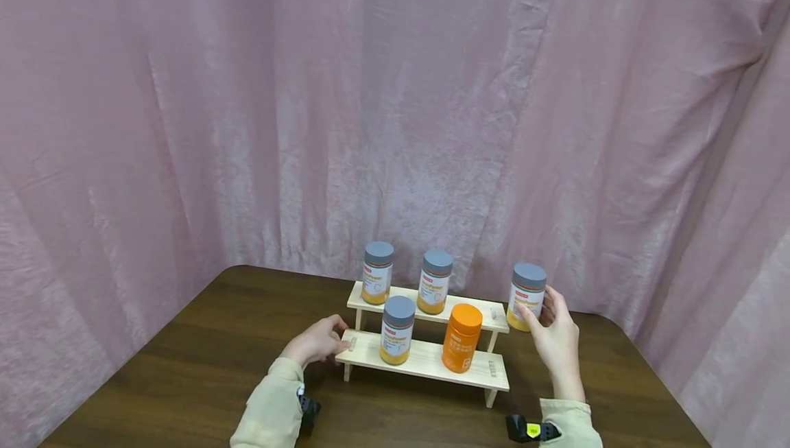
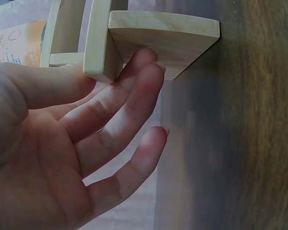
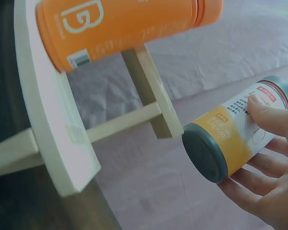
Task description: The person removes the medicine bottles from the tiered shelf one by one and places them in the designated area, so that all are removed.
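Observation:
My right hand (image 1: pixel 557 335) grips a grey-lidded supplement bottle (image 1: pixel 527 297) with a white and yellow label, held upright off the right end of a two-tier wooden rack (image 1: pixel 426 360). In the right wrist view the bottle (image 3: pixel 240 127) is pinched between thumb and fingers, its dark base near the upper tier's end. My left hand (image 1: pixel 317 342) holds the left end of the lower tier; in the left wrist view the thumb lies on the board's top (image 2: pixel 100 48) and fingers curl beneath it.
Two grey-lidded bottles (image 1: pixel 377 274) (image 1: pixel 435 283) stand on the upper tier. On the lower tier are another grey-lidded bottle (image 1: pixel 397 331) and an orange bottle (image 1: pixel 461 339). The rack is on a dark wooden table (image 1: pixel 247 324), with a pink curtain (image 1: pixel 395 105) behind.

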